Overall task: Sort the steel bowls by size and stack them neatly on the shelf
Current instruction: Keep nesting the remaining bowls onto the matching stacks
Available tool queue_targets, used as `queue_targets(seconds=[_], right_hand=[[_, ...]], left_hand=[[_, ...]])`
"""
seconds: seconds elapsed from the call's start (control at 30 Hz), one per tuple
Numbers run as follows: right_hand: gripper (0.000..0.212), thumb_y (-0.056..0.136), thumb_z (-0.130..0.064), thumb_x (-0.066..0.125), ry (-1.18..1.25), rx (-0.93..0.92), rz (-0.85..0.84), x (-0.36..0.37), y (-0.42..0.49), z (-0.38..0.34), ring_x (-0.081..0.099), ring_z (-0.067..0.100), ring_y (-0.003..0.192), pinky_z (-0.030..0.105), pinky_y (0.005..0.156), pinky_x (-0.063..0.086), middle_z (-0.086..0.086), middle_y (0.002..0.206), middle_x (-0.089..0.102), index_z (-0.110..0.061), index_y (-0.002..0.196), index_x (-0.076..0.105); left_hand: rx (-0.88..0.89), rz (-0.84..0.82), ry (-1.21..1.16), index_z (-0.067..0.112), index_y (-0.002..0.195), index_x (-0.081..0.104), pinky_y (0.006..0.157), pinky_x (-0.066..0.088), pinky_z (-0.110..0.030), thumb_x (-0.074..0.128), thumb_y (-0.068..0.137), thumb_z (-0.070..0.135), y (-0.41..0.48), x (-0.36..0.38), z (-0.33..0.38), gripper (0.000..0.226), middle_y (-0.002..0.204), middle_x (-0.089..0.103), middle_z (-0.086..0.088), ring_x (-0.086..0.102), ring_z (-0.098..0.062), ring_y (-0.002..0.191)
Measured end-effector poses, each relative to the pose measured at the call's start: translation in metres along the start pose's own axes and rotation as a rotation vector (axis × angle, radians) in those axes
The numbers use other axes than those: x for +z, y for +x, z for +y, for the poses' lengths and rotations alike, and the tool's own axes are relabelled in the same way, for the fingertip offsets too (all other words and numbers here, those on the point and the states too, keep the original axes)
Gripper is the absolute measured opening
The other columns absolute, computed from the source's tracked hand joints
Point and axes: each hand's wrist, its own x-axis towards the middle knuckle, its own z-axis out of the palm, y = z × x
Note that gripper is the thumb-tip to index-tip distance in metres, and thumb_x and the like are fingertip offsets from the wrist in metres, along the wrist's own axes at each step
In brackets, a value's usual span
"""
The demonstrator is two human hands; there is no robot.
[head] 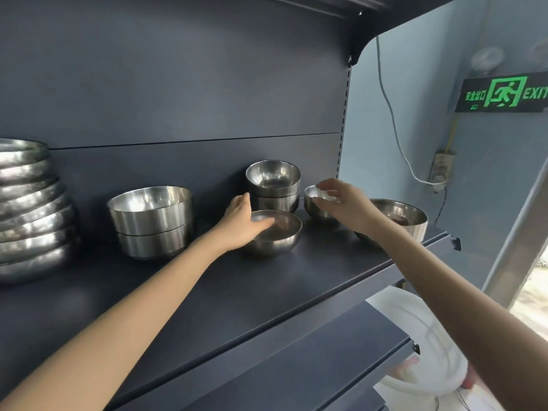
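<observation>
The shelf (296, 280) already runs by size from left to right. A tall stack of large bowls (29, 209) stands at the far left, a two-high stack of medium bowls (151, 221) beside it, and a stack of small bowls (272, 188) against the back panel. Loose bowls stand round that last stack, presumably waiting for their pile.

The left hand (240, 223) holds the near bowl (281, 235), just in front of the small stack. Its thumb lies over the rim into the hollow and its fingers seem to wrap the outer wall, a narrow grip closed on the rim.

The right hand (341, 200) pinches the rim of the smallest bowl (318, 207), just right of the stack. Whether either bowl is lifted cannot be told.

A wider bowl (406, 218) sits far right, partly hidden by the right forearm.
</observation>
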Motion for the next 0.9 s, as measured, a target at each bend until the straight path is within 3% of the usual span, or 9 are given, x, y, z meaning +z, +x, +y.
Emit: queue_targets(seconds=[0.2, 0.3, 0.37, 0.47, 0.57, 0.63, 0.7, 0.77, 0.9], right_hand=[[0.069, 0.089, -0.031, 0.065, 0.012, -0.012, -0.077, 0.039, 0.052, -0.014, 0.036, 0.025, 0.134, 0.027, 0.102, 0.030, 0.013, 0.148, 0.034, -0.008, 0.145, 0.032], [0.063, 0.085, -0.029, 0.071, -0.073, -0.120, -0.154, 0.054, 0.072, -0.020, 0.032, 0.026, 0.137, 0.027, 0.106, 0.028, 0.013, 0.149, 0.031, -0.008, 0.139, 0.045], [0.048, 0.084, -0.026, 0.073, -0.114, -0.169, -0.163, 0.062, 0.084, -0.019, 0.042, 0.025, 0.130, 0.024, 0.099, 0.034, 0.011, 0.138, 0.047, -0.006, 0.125, 0.059], [0.027, 0.084, -0.024, 0.072, -0.121, -0.170, -0.163, 0.071, 0.090, -0.015, 0.059, 0.024, 0.097, 0.021, 0.072, 0.035, 0.004, 0.093, 0.063, -0.004, 0.102, 0.069], [0.021, 0.083, -0.021, 0.073, -0.084, -0.175, -0.128, 0.074, 0.091, -0.013, 0.053, 0.018, 0.078, 0.021, 0.064, 0.033, -0.002, 0.077, 0.057, -0.003, 0.092, 0.071], [0.017, 0.084, -0.019, 0.073, -0.038, -0.170, -0.103, 0.073, 0.089, -0.012, 0.052, 0.015, 0.079, 0.011, 0.059, 0.034, -0.001, 0.080, 0.059, -0.003, 0.089, 0.071], [0.016, 0.081, -0.016, 0.075, -0.026, -0.200, -0.060, 0.071, 0.088, -0.011, 0.053, 0.015, 0.083, 0.008, 0.063, 0.036, 0.001, 0.084, 0.059, -0.001, 0.085, 0.071], [0.016, 0.078, -0.013, 0.076, -0.038, -0.252, -0.006, 0.071, 0.089, -0.010, 0.051, 0.016, 0.085, 0.015, 0.072, 0.038, 0.006, 0.086, 0.061, 0.002, 0.081, 0.070], [0.015, 0.081, -0.010, 0.073, 0.033, -0.214, 0.075, 0.067, 0.082, -0.014, 0.050, 0.019, 0.080, 0.011, 0.064, 0.033, 0.016, 0.094, 0.063, 0.003, 0.088, 0.070]], left_hand=[[-0.151, 0.027, -0.246, 0.013, 0.154, 0.011, 0.106, 0.024, -0.025, 0.047, 0.099, 0.021, -0.004, 0.011, -0.021, 0.066, 0.158, 0.023, -0.003, 0.025, -0.020, 0.143], [-0.217, 0.033, -0.404, 0.014, 0.140, 0.040, 0.089, 0.036, -0.025, 0.046, 0.096, 0.010, 0.002, 0.011, -0.029, 0.044, 0.128, 0.051, -0.006, 0.054, -0.017, 0.108], [-0.235, 0.035, -0.548, 0.011, 0.120, 0.053, 0.077, 0.041, -0.025, 0.044, 0.095, 0.003, 0.003, 0.010, -0.033, 0.028, 0.098, 0.057, -0.004, 0.054, -0.010, 0.073], [-0.253, 0.024, -0.692, 0.006, 0.121, 0.056, 0.066, 0.046, -0.018, 0.044, 0.096, 0.002, 0.004, 0.007, -0.039, 0.028, 0.084, 0.057, -0.002, 0.056, -0.003, 0.058], [-0.250, 0.000, -0.675, 0.010, 0.135, 0.046, 0.090, 0.047, -0.022, 0.048, 0.098, 0.012, 0.003, 0.000, -0.040, 0.037, 0.115, 0.057, -0.003, 0.057, -0.009, 0.095], [-0.216, -0.044, -0.469, 0.011, 0.149, 0.027, 0.111, 0.031, -0.029, 0.050, 0.099, 0.026, 0.002, -0.006, -0.040, 0.058, 0.135, 0.047, 0.002, 0.044, -0.014, 0.125], [-0.143, -0.044, -0.337, 0.015, 0.154, 0.011, 0.118, 0.019, -0.034, 0.049, 0.098, 0.038, 0.003, -0.013, -0.037, 0.071, 0.157, 0.025, 0.003, 0.025, -0.012, 0.143], [-0.086, 0.002, -0.324, 0.018, 0.155, 0.007, 0.120, 0.017, -0.037, 0.050, 0.097, 0.040, 0.006, -0.021, -0.031, 0.075, 0.161, 0.013, 0.004, 0.016, -0.011, 0.147], [-0.037, 0.079, -0.297, 0.015, 0.155, 0.007, 0.119, 0.018, -0.036, 0.051, 0.098, 0.035, 0.018, -0.029, -0.020, 0.075, 0.162, 0.013, 0.000, 0.016, -0.013, 0.147]])
